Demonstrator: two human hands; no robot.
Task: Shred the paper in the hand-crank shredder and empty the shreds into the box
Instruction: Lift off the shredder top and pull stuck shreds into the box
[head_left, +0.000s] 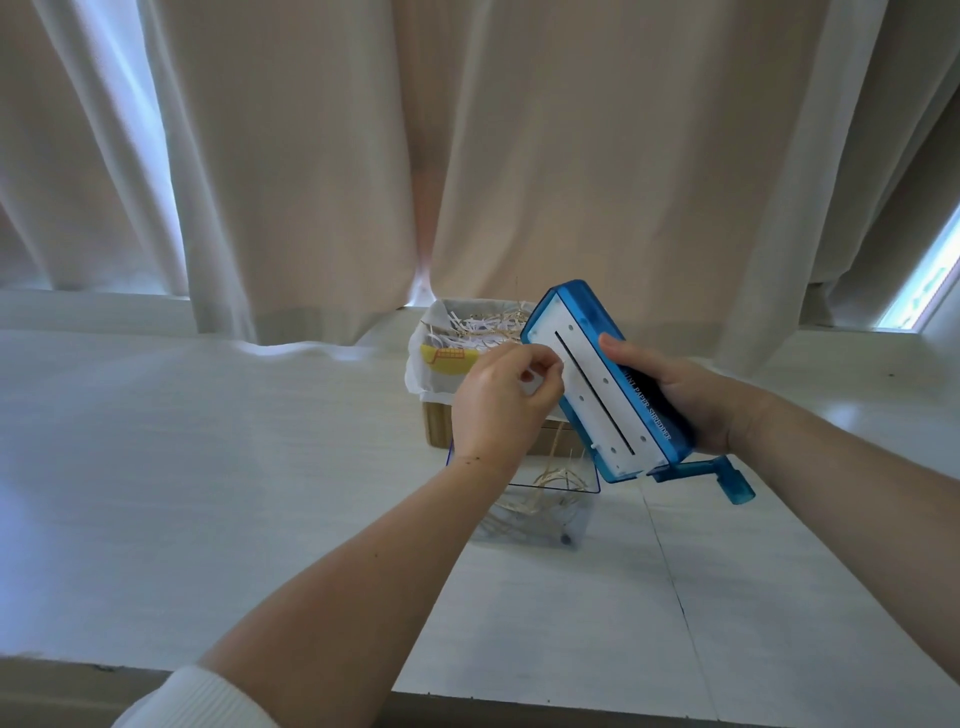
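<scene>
- Right hand (691, 400) grips the shredder head (597, 384), lifted and tilted above the clear bin (545, 499); left hand (498, 405) pinches the edge of its white underside.
- Risk: clinging shreds may drop onto the table (208, 441), because the head hangs beside the box (436, 426), not over it.
- Head: translucent blue, slot exposed, crank (727, 480) lowest.

A white sleeve (192, 699) sits bunched above the left forearm (363, 545).

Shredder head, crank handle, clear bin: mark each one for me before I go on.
shredder head (582, 402): head view, on the white face just left of the slot.
crank handle (735, 486): head view, on the blue grip at its end.
clear bin (582, 514): head view, on its right wall below the rim.
</scene>
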